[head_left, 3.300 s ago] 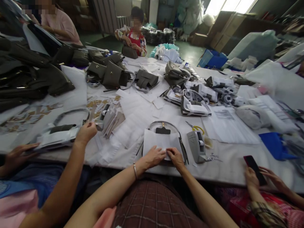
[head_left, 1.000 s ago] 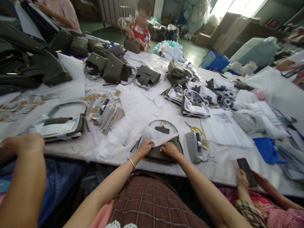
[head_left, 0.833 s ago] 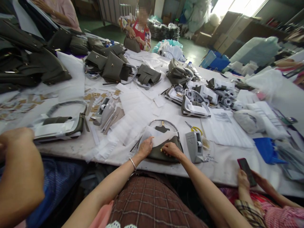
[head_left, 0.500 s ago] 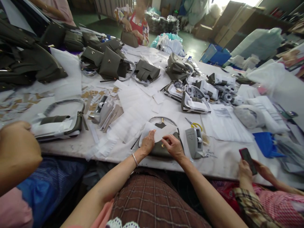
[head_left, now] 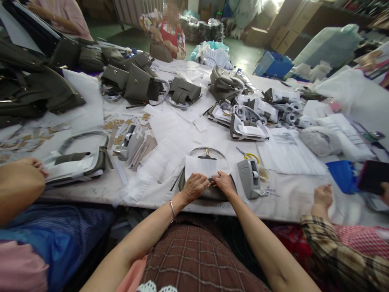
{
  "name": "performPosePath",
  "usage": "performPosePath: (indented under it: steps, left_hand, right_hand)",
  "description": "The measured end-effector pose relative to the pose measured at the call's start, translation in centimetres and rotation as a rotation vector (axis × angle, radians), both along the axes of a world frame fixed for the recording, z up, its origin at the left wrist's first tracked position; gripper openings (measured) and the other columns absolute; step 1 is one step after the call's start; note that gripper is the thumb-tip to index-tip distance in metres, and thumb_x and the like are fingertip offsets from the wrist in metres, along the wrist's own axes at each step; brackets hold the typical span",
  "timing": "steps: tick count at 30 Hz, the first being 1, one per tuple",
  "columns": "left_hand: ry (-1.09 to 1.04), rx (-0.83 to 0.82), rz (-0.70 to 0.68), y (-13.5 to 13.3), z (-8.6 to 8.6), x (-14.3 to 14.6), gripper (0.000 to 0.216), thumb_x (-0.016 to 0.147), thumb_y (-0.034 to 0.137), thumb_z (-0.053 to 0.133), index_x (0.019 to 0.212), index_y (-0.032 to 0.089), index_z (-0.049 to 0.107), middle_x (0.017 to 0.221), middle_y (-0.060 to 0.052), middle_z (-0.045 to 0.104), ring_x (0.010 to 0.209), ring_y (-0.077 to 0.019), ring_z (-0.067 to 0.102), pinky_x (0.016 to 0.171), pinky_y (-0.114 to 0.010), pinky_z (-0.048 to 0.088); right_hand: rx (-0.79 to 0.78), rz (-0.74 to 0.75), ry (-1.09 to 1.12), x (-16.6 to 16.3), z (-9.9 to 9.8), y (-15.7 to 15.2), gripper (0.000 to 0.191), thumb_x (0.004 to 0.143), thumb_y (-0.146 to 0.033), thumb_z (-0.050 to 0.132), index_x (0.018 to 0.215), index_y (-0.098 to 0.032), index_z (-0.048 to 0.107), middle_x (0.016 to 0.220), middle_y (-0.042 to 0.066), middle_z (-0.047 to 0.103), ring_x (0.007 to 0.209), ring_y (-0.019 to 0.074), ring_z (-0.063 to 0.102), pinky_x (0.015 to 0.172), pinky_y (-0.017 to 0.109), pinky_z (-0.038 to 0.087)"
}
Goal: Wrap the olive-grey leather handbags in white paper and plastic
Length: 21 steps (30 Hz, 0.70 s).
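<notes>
A small olive-green handbag (head_left: 212, 194) lies flat at the table's near edge, its curved strap arcing behind it. A white paper sheet (head_left: 204, 166) covers its upper part. My left hand (head_left: 194, 186) rests on the bag's front with fingers curled, pinching the paper's lower edge. My right hand (head_left: 224, 182) sits just beside it, fingers bent, pressing the same edge near a small gold clasp.
A grey tape dispenser (head_left: 248, 178) and yellow-handled scissors (head_left: 249, 155) stand right of the bag. Another wrapped bag (head_left: 77, 164) lies at left by a co-worker's arm (head_left: 18, 184). A person at right holds a phone (head_left: 372, 176). Olive bags (head_left: 136, 83) and paper sheets crowd the table behind.
The paper sheet, lifted earlier, now lies flat over the bag. My hands have come together at its lower edge. The person at right raised the phone to the right.
</notes>
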<state>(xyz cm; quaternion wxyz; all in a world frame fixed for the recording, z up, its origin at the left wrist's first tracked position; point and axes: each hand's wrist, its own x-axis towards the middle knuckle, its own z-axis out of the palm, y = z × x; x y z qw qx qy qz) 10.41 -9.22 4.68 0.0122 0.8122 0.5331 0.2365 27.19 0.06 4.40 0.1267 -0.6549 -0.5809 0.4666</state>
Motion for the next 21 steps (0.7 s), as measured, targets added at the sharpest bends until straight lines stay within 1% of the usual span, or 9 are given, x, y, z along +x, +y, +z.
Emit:
performPosePath:
  steps: [1, 3, 6, 10, 13, 17, 21]
  left_hand:
    - [0.018, -0.049, 0.002, -0.1, 0.1, 0.4, 0.013, 0.097, 0.027, 0.052, 0.093, 0.02, 0.062, 0.093, -0.006, 0.066, 0.092, -0.0209, 0.06, 0.082, -0.036, 0.044]
    - [0.033, -0.155, 0.045, 0.0, 0.1, 1.1, 0.014, 0.093, 0.031, 0.059, 0.088, 0.018, 0.064, 0.084, -0.005, 0.064, 0.086, -0.021, 0.059, 0.077, -0.035, 0.042]
    - [0.034, -0.259, 0.122, 0.4, 0.0, 2.2, 0.017, 0.087, 0.033, 0.069, 0.088, 0.016, 0.067, 0.085, -0.007, 0.065, 0.091, -0.0233, 0.059, 0.08, -0.036, 0.04]
    - [0.051, -0.322, 0.146, 0.7, 0.0, 2.7, 0.018, 0.085, 0.033, 0.071, 0.087, 0.016, 0.069, 0.087, -0.009, 0.067, 0.095, -0.0253, 0.059, 0.083, -0.038, 0.038]
    - [0.055, -0.329, 0.177, 0.6, -0.1, 2.7, 0.02, 0.085, 0.034, 0.071, 0.09, 0.015, 0.07, 0.088, -0.01, 0.068, 0.095, -0.0257, 0.059, 0.083, -0.039, 0.038]
    - [0.032, -0.362, 0.226, 0.6, 0.0, 2.9, 0.021, 0.086, 0.035, 0.069, 0.089, 0.015, 0.071, 0.087, -0.01, 0.069, 0.094, -0.0253, 0.059, 0.084, -0.039, 0.038]
    - [-0.03, -0.468, 0.33, 0.9, 0.2, 3.4, 0.017, 0.085, 0.035, 0.07, 0.085, 0.018, 0.073, 0.088, -0.009, 0.071, 0.095, -0.0245, 0.06, 0.084, -0.038, 0.037]
  right_hand:
    - [-0.016, -0.009, 0.008, -0.1, -0.4, 0.0, 0.008, 0.077, -0.022, 0.06, 0.085, -0.019, 0.061, 0.068, 0.001, 0.066, 0.063, 0.0192, 0.069, 0.051, 0.025, 0.054]
    - [-0.052, -0.035, 0.032, -0.4, -1.0, 0.2, 0.007, 0.076, -0.02, 0.06, 0.082, -0.019, 0.059, 0.067, 0.001, 0.065, 0.062, 0.0191, 0.069, 0.049, 0.024, 0.054]
    - [-0.101, -0.057, 0.072, -0.6, -1.6, 0.4, 0.01, 0.072, -0.016, 0.062, 0.081, -0.019, 0.058, 0.064, -0.001, 0.065, 0.06, 0.0191, 0.069, 0.049, 0.025, 0.055]
    - [-0.183, -0.063, 0.161, -0.4, -1.9, 0.6, 0.015, 0.067, -0.015, 0.064, 0.08, -0.019, 0.058, 0.063, -0.001, 0.067, 0.06, 0.0186, 0.068, 0.054, 0.028, 0.058]
    - [-0.221, -0.062, 0.221, -0.3, -1.9, 0.6, 0.016, 0.065, -0.016, 0.066, 0.077, -0.02, 0.057, 0.062, -0.002, 0.067, 0.061, 0.0185, 0.069, 0.058, 0.029, 0.059]
    - [-0.217, -0.057, 0.254, -0.3, -1.9, 0.2, 0.015, 0.065, -0.016, 0.064, 0.077, -0.02, 0.056, 0.061, -0.003, 0.065, 0.06, 0.0177, 0.067, 0.059, 0.029, 0.059]
    - [-0.191, -0.015, 0.266, -0.2, -1.7, -0.2, 0.016, 0.065, -0.019, 0.062, 0.081, -0.02, 0.058, 0.063, -0.004, 0.064, 0.061, 0.0161, 0.066, 0.062, 0.028, 0.058]
